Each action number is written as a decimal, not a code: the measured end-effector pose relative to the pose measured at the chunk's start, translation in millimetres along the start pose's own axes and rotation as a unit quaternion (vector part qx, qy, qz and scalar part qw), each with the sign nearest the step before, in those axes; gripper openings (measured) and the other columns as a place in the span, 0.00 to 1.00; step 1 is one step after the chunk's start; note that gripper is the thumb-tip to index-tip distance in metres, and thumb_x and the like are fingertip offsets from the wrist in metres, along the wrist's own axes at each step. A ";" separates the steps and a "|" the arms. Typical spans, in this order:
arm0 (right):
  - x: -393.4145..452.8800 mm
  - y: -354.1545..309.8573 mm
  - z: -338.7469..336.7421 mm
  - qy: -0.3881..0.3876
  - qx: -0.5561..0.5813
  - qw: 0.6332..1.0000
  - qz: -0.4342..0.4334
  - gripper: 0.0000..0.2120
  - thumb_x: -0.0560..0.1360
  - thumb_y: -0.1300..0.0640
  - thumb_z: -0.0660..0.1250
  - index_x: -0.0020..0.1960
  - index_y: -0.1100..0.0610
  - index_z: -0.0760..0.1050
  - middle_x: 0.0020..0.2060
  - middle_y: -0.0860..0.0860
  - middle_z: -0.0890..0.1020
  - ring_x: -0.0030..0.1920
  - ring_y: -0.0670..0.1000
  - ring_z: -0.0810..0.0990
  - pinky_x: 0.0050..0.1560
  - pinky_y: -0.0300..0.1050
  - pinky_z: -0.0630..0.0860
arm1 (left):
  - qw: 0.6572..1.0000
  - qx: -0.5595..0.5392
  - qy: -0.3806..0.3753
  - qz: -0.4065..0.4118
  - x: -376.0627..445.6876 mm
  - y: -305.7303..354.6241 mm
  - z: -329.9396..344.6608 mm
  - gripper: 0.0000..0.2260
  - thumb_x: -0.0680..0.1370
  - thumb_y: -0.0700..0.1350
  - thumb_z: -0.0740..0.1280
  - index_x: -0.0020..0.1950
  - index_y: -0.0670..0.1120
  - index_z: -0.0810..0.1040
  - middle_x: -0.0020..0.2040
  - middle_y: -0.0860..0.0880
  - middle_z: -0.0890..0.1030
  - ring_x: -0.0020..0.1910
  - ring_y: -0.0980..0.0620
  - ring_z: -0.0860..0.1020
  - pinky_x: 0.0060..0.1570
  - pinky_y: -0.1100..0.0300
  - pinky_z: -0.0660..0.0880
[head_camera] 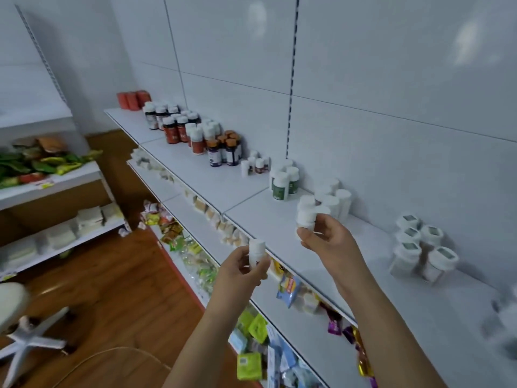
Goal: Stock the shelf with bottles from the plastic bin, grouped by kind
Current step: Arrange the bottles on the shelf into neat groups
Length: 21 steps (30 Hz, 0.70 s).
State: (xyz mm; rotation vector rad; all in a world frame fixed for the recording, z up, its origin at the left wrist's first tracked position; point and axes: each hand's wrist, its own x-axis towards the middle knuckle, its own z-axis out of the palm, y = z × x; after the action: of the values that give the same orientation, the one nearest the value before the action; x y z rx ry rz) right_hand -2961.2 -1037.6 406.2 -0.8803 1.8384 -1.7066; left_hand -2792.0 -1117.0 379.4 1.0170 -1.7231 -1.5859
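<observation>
While blurred, each hand (242, 266) (326, 238) seemingly pinches a white bottle (256, 252) (306, 212) upright.

Right hand (326, 238) over shelf (243, 189), holding bottle (306, 212). Bottle cluster (333, 198) just behind it. Jars (419, 247) to its right. More bottles (282, 180) left-behind. Left hand (242, 268) left, before shelf edge, holding small bottle (256, 252).

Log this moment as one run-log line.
left hand: holds white bottle | right hand: holds white bottles over shelf | placement: pending
</observation>
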 end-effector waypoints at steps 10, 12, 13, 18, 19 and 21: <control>154.2 25.4 83.1 -0.008 -0.026 0.999 0.021 0.11 0.74 0.52 0.72 0.56 0.46 0.77 0.47 0.41 0.83 0.49 0.40 0.81 0.48 0.38 0.76 | 0.998 0.012 0.049 -0.038 179.2 3.5 -37.6 0.03 0.81 0.46 0.65 0.54 0.52 0.77 0.48 0.49 0.83 0.41 0.58 0.83 0.43 0.65 0.79; 173.2 32.8 96.5 -0.004 -0.036 0.999 0.032 0.11 0.74 0.52 0.72 0.56 0.46 0.77 0.46 0.41 0.83 0.48 0.38 0.80 0.45 0.34 0.74 | 0.998 0.007 0.048 -0.046 205.1 0.3 -44.4 0.03 0.81 0.46 0.65 0.53 0.54 0.76 0.48 0.51 0.83 0.42 0.59 0.83 0.44 0.65 0.79; 181.6 37.4 103.0 -0.002 -0.041 0.998 0.038 0.11 0.75 0.52 0.71 0.56 0.46 0.76 0.46 0.40 0.83 0.47 0.37 0.80 0.43 0.33 0.73 | 0.998 0.006 0.046 -0.049 216.5 -2.2 -48.3 0.04 0.81 0.46 0.65 0.53 0.55 0.76 0.48 0.51 0.83 0.43 0.59 0.84 0.45 0.65 0.79; 218.9 60.5 137.2 0.006 -0.078 0.995 0.059 0.09 0.75 0.53 0.72 0.54 0.48 0.76 0.45 0.40 0.83 0.45 0.36 0.80 0.41 0.30 0.72 | 0.997 0.057 0.022 -0.042 275.4 -17.9 -69.4 0.08 0.78 0.47 0.70 0.57 0.53 0.76 0.49 0.55 0.83 0.45 0.58 0.83 0.43 0.65 0.79; 226.1 63.5 144.4 0.011 -0.083 0.995 0.060 0.09 0.75 0.53 0.72 0.53 0.48 0.76 0.45 0.41 0.83 0.45 0.36 0.80 0.40 0.30 0.73 | 0.997 0.070 0.016 -0.033 288.5 -20.6 -74.6 0.09 0.77 0.48 0.71 0.55 0.55 0.76 0.49 0.56 0.83 0.45 0.59 0.82 0.42 0.65 0.79; 236.9 69.1 159.7 0.033 -0.096 0.993 0.060 0.08 0.75 0.55 0.71 0.51 0.47 0.75 0.43 0.43 0.82 0.43 0.37 0.79 0.40 0.28 0.73 | 0.996 0.087 -0.007 -0.005 315.3 -26.0 -84.2 0.09 0.75 0.49 0.73 0.54 0.56 0.77 0.49 0.57 0.83 0.47 0.61 0.81 0.43 0.66 0.78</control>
State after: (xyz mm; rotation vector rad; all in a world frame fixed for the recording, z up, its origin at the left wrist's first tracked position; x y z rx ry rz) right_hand -3015.8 -1318.5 339.3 -0.7792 2.0828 -1.5209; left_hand -2889.1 -1427.2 339.4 1.1011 -1.8959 -1.4718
